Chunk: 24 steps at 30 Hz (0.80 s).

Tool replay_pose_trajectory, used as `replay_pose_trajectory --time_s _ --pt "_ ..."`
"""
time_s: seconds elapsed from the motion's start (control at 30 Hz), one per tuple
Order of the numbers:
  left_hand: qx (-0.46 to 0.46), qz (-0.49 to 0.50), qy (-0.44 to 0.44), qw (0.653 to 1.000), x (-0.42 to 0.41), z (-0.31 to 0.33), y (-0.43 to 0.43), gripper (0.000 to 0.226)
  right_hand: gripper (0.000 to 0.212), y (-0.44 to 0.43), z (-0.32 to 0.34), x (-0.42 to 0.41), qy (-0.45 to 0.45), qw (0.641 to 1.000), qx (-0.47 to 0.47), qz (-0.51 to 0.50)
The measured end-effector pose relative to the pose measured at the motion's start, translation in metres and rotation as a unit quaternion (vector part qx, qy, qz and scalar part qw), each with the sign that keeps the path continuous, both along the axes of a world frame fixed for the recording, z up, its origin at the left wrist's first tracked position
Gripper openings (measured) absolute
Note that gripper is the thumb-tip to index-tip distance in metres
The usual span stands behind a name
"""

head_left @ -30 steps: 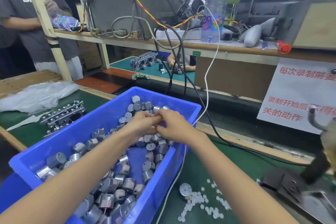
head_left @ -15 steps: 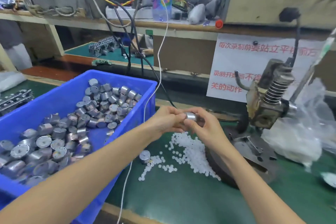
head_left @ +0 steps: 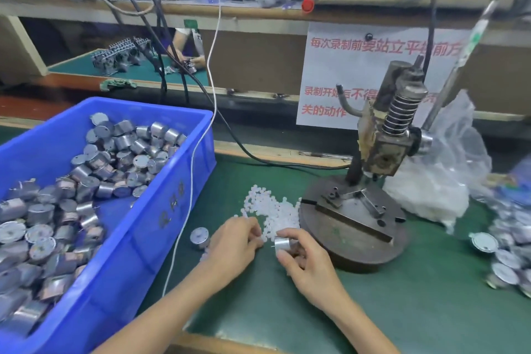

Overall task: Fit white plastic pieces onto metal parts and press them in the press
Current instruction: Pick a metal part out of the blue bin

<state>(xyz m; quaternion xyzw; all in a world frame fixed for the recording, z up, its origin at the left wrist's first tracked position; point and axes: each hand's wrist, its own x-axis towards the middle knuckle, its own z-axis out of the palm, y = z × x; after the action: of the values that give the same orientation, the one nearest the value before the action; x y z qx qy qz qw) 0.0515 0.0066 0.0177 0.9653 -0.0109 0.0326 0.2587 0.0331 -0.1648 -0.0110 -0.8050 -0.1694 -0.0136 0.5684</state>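
Note:
My right hand (head_left: pixel 304 264) grips a small round metal part (head_left: pixel 282 243) between thumb and fingers, low over the green mat. My left hand (head_left: pixel 235 244) is curled with its fingertips down in the heap of small white plastic pieces (head_left: pixel 268 210); whether it holds one is hidden. The hand press (head_left: pixel 385 141) stands just right of the hands on a round steel base (head_left: pixel 356 227). One loose metal part (head_left: pixel 199 237) lies on the mat left of my left hand.
A blue bin (head_left: pixel 149 210) full of metal parts fills the left. A white cable (head_left: pixel 184 210) runs over its rim. A clear plastic bag (head_left: pixel 448 181) sits behind the press, and a pile of metal parts (head_left: pixel 511 244) lies at the far right.
Both hands came down from mid-air to the mat beside the white pieces. The left hand let go of the metal part, which stays in the right hand.

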Motion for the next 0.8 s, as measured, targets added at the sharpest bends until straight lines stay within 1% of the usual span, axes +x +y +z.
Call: replay_pose_trajectory --time_s 0.07,0.13,0.17,0.2,0.27,0.33,0.4,0.47,0.57,0.67,0.8 --pt "0.038 -0.021 -0.034 0.998 0.002 -0.004 0.000 0.004 0.025 0.000 -0.005 -0.002 0.016 1.000 0.021 -0.009" --pt "0.103 -0.063 -0.067 0.990 0.001 -0.005 -0.002 0.013 0.027 0.000 -0.006 -0.002 0.029 0.999 0.035 -0.020" --pt "0.118 -0.082 -0.084 0.986 0.000 -0.006 -0.002 0.017 0.029 0.000 -0.006 -0.002 0.036 0.998 0.041 -0.025" --pt "0.112 -0.093 -0.102 0.984 -0.001 -0.007 -0.002 0.018 0.030 0.000 -0.006 -0.003 0.042 0.997 0.048 -0.030" --pt "0.035 -0.094 -0.126 0.987 -0.006 -0.007 -0.003 0.014 0.030 0.000 -0.005 -0.004 0.044 0.996 0.062 -0.041" --pt "-0.027 -0.124 -0.128 0.984 -0.017 -0.010 -0.003 0.008 0.030 -0.003 -0.004 -0.005 0.035 0.996 0.063 -0.048" --pt "-0.036 -0.165 -0.116 0.979 -0.030 -0.017 -0.004 0.006 0.030 -0.005 -0.003 -0.007 0.025 0.997 0.053 -0.047" --pt "-0.070 -0.156 -0.105 0.980 -0.039 -0.023 -0.004 0.004 0.030 -0.006 -0.002 -0.008 0.001 0.999 0.019 -0.038" --pt "-0.135 -0.110 -0.100 0.980 -0.043 -0.024 -0.001 0.006 0.032 -0.005 -0.002 -0.011 -0.032 0.999 -0.029 -0.019" --pt "-0.149 -0.096 -0.101 0.979 -0.045 -0.023 0.000 0.012 0.035 -0.004 -0.002 -0.012 -0.052 0.997 -0.052 -0.016" --pt "-0.125 -0.095 -0.096 0.983 -0.046 -0.024 0.002 0.022 0.027 -0.003 -0.003 -0.012 -0.074 0.995 -0.067 -0.013"
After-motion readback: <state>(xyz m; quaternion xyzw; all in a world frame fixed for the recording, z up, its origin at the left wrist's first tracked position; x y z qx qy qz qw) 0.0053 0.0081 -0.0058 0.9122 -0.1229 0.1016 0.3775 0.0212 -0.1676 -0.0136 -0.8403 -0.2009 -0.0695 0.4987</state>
